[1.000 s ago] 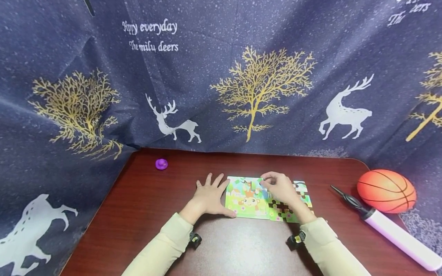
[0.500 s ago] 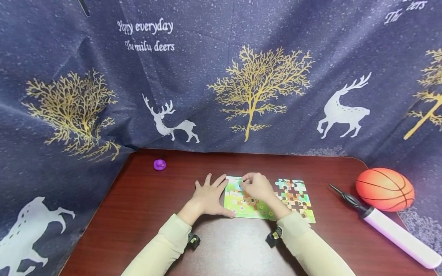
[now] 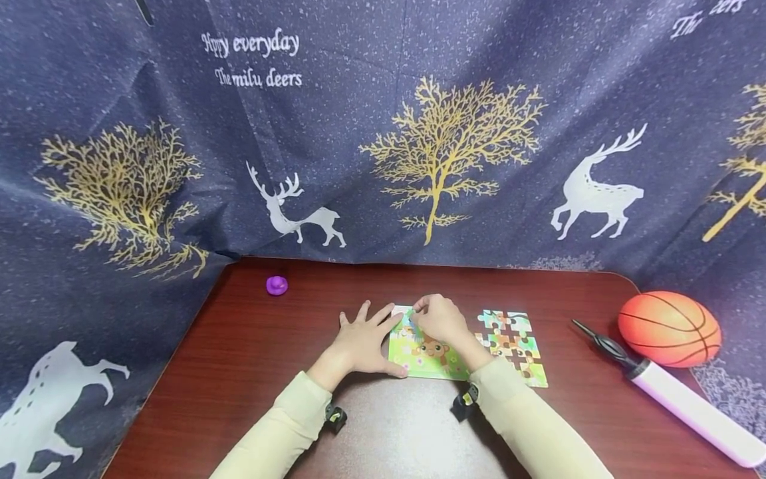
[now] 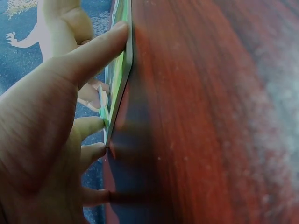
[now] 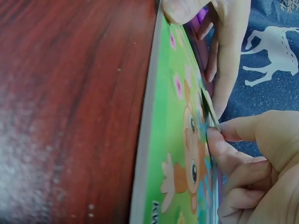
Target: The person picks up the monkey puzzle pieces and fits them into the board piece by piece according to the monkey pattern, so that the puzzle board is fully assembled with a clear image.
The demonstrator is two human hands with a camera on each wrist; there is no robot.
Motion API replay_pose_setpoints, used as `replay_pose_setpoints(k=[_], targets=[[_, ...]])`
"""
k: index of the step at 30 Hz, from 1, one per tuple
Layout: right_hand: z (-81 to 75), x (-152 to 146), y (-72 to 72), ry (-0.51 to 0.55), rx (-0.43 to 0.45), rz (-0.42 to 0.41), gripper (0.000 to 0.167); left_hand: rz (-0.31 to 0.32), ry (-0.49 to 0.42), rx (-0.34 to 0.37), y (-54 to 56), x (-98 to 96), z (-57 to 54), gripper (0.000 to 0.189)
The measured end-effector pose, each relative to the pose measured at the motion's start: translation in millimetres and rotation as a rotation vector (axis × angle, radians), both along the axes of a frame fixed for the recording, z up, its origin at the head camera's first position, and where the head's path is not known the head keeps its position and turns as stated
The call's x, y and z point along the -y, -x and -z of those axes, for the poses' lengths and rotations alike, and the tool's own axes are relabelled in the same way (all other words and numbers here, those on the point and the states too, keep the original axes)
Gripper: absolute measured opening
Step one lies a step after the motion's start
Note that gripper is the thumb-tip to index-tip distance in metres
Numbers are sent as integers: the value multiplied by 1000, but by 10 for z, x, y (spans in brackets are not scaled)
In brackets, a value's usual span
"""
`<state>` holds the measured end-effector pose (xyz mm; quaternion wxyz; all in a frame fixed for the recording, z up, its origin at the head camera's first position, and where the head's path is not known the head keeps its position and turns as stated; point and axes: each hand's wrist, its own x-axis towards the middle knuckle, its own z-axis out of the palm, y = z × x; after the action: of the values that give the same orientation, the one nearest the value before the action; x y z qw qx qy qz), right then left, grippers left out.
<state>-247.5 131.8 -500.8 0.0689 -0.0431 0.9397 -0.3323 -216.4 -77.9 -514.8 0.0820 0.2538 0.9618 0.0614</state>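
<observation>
A monkey jigsaw board (image 3: 413, 364) lies on the table between both hands. My left hand (image 3: 357, 342) is spread at its left side, with the thumb on the near left corner and other fingertips along the left edge. My right hand (image 3: 443, 322) pinches a puzzle piece (image 5: 210, 108) between thumb and index finger over the upper left part of the board. In the right wrist view the piece stands tilted close over the picture, near the left hand's fingers. Right of the board lies a group of loosely joined puzzle pieces (image 3: 517, 342), partly behind the right forearm.
An orange basketball (image 3: 669, 329) sits at the right edge of the table, beside a hand pump (image 3: 694, 409) with a black nozzle. A small purple hat-shaped thing (image 3: 277, 286) is at the back left. A patterned blue cloth (image 3: 359, 133) hangs behind the table.
My right hand has moved left across the board from its right part to the upper left, uncovering the loose pieces. The left hand has stayed at the left edge, its index fingertip slightly farther in.
</observation>
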Motion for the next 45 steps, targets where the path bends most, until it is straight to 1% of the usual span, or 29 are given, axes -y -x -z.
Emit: replay_pose_setpoints(k=[6,10,14,20,22,25,30,33,37,40,42,45], targets=[[-6,3,16,-79,-45,-15,18,-8,-9,15,3,-4,-37,121],[-16,-52,7,-63,-51,-31,22,-11,-2,27,1,-12,-60,121],[-40,-188,-16,-33,-55,-49,25,-12,1,33,1,-23,-76,121],[-111,-593,-55,-48,-84,-41,25,-8,9,35,-10,-39,-86,122],[-133,-766,-70,-64,-91,-24,26,-8,10,26,-22,-45,-79,120],[-141,-1045,-94,-104,-92,17,30,-2,7,8,-47,-62,-68,112],[-124,-1451,-150,-154,-52,90,42,48,-10,-6,-106,-104,-86,97],[-104,-1603,-195,-170,-21,99,51,68,-18,-7,-140,-123,-117,91],[-58,-1684,-240,-182,27,97,67,66,-24,-12,-157,-126,-139,90],[-26,-1688,-255,-189,37,110,76,65,-22,-17,-146,-129,-129,92],[-27,-1672,-260,-194,30,118,79,66,-19,-23,-140,-137,-124,94],[-28,-1643,-264,-198,19,120,78,74,-14,-35,-139,-144,-114,97]])
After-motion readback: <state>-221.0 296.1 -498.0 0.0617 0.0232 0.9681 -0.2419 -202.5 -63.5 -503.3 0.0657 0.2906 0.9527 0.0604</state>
